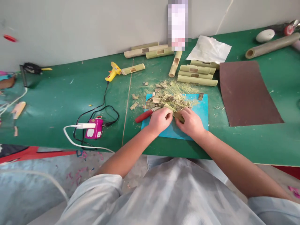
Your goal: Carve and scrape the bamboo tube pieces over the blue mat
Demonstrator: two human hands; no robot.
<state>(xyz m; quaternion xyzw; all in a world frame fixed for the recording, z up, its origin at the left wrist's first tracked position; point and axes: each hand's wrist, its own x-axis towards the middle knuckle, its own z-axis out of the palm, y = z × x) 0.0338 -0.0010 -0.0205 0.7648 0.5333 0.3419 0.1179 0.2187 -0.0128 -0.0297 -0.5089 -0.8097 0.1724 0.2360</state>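
Note:
A short bamboo tube (179,117) lies at a slant between my two hands, low over a blue mat (201,115). My left hand (160,120) has its fingers curled at the tube's left part. Closed around the right part is my right hand (191,122); its fingers hide much of the tube. Beside my left hand rests a tool with a red handle (143,116), its metal end partly covered. Bamboo chips and shavings (172,99) are heaped just beyond my hands.
Several notched bamboo pieces (197,82) lie farther back. A brown sheet (248,93) is at right, below white paper (208,50). To the left are a yellow glue gun (113,72), its black cord, and a magenta power adapter (94,128) with a white cable.

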